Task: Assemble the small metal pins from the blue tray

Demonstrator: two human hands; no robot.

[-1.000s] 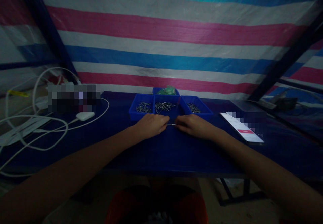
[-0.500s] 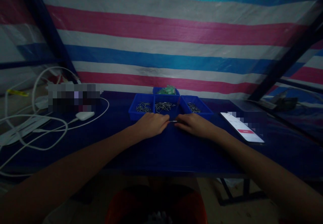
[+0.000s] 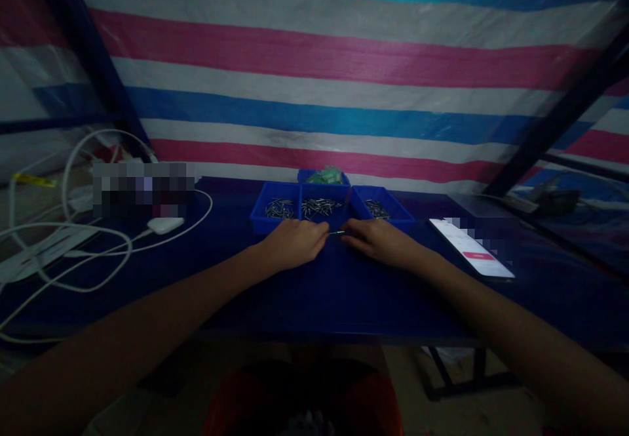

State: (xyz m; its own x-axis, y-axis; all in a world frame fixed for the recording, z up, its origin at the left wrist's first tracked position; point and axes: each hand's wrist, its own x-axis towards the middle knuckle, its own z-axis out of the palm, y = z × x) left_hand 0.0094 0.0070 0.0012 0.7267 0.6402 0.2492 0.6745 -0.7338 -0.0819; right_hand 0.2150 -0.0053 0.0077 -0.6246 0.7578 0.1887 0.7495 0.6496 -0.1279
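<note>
A thin metal rod [image 3: 337, 233] spans the small gap between my two hands. My left hand [image 3: 298, 242] is closed in a pinch on its left end. My right hand [image 3: 376, 240] pinches the other end, fingers curled. Just beyond my hands stand blue bins: a left bin [image 3: 260, 210], a middle bin [image 3: 324, 190] and a right bin [image 3: 399, 210], each with many small metal pieces in it. Behind them, another blue bin [image 3: 303, 176] holds green plastic material [image 3: 327, 175].
On the blue table [image 3: 304, 305], a lit phone [image 3: 479, 256] lies at the right. White cables [image 3: 130, 246] and a white adapter [image 3: 166, 225] are at the left. A striped sheet [image 3: 344, 62] hangs behind, between blue posts.
The thin rod tilts slightly more, its right end a little higher. Both hands have shifted very slightly and keep their pinch.
</note>
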